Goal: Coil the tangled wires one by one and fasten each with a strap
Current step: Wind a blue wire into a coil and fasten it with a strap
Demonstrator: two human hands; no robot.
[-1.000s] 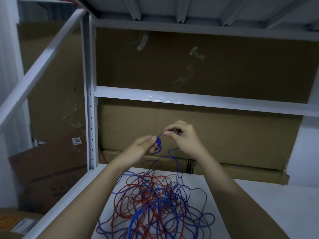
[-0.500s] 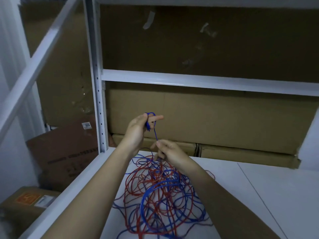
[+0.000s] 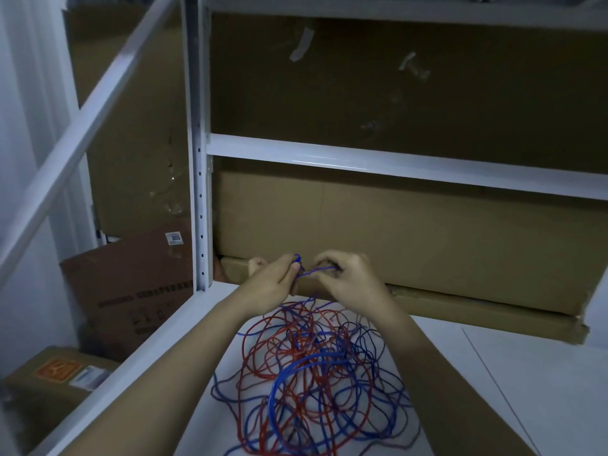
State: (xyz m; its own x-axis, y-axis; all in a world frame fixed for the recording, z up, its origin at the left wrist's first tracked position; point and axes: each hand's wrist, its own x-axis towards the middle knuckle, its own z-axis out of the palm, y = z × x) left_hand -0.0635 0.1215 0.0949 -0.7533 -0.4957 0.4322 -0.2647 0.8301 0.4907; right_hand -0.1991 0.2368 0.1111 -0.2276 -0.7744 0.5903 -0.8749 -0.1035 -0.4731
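white shelf (image 3: 543,383), tangled wires (image 3: 312,370) on it — red, blue

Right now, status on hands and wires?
Left hand and right hand both pinch thin blue wire. Red-and-blue tangled wire pile uncoiled on white shelf. No strap visible.

White metal shelving (image 3: 378,162), brown cardboard sheets (image 3: 394,238) behind it, labelled cardboard boxes (image 3: 131,291) at left.

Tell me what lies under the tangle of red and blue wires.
The tangle of wires rests on a white shelf board. Bare board shows around it; anything beneath the dense middle, such as a strap, is covered.
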